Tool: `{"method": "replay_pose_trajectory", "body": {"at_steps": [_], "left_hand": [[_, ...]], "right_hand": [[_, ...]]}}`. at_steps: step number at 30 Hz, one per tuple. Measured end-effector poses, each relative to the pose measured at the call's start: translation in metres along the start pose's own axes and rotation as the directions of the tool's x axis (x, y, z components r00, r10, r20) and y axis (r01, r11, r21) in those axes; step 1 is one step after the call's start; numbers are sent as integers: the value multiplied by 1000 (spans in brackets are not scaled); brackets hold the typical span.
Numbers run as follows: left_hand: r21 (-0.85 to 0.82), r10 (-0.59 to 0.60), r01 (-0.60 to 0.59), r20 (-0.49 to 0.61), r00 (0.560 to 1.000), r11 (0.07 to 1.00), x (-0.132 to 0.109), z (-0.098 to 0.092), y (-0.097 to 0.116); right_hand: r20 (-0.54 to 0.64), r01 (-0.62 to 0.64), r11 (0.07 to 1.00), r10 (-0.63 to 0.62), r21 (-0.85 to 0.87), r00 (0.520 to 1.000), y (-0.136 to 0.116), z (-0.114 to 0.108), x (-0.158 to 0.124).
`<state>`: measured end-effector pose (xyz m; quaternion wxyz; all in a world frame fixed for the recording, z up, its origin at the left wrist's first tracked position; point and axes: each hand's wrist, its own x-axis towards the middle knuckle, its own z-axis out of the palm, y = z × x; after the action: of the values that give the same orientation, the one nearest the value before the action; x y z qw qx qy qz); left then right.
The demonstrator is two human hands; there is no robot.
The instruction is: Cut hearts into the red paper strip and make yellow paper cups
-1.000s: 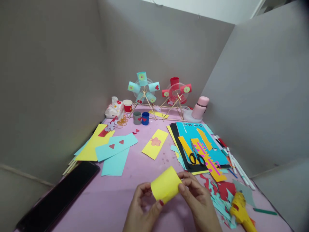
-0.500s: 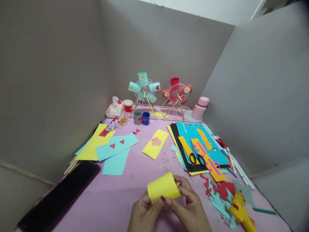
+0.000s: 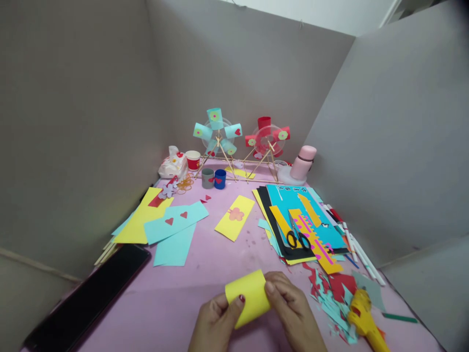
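Observation:
A curled piece of yellow paper [image 3: 249, 296] is held between both hands, low in the middle of the view. My left hand [image 3: 218, 318] pinches its left side, thumb on the front face. At its right edge my right hand [image 3: 289, 308] grips with the thumb in front and fingers behind; those fingertips are partly hidden. Beyond the hands lies a flat yellow paper strip [image 3: 240, 210] bearing a pink flower. To its left are light-blue strips [image 3: 178, 222] with two red hearts.
A phone [image 3: 91, 298] lies at left. At right are scissors [image 3: 298, 239] on stacked coloured paper [image 3: 276, 195], paper scraps [image 3: 330, 298] and a yellow glue gun [image 3: 362, 315]. Paper wheels on stick stands [image 3: 219, 142], small rolled cups [image 3: 220, 179] and a pink flask [image 3: 304, 161] stand behind.
The yellow paper has gone from a rounded tube to a more loosely curled sheet with its lower edge hanging down. My right thumb has moved up and right to its right edge.

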<state>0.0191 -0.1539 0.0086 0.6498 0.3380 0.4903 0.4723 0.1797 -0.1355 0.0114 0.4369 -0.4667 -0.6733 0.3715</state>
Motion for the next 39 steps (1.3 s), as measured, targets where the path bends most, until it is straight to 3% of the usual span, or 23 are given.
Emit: {"method": "replay_pose_trajectory", "body": {"at_steps": [5,13,20,26,33,36,39], "left_hand": [[-9,17,-17,70,997,1000,1,-5,3],[150,54,-54,0,999,987,0,-14,-1],[267,224,-208,-32,974,941,-4,-7,2],[305,236,-230,19,972,924,-4,-13,-1],[337,185,-185,32,982,923,-2,-18,9],[311,172,-176,41,984,934,0,-18,14],[251,179,-174,3,984,952,3,-17,15]], "right_hand": [[57,-27,999,28,-19,998,4,-1,-5],[17,-191,978,190,86,982,6,3,-11],[41,-194,963,190,186,981,3,12,-10],[26,-134,969,132,207,991,-3,18,-13],[-49,-223,917,253,330,966,5,12,-17],[-66,-238,922,270,304,961,7,9,-18],[-25,-190,954,201,234,979,8,8,-17]]}}
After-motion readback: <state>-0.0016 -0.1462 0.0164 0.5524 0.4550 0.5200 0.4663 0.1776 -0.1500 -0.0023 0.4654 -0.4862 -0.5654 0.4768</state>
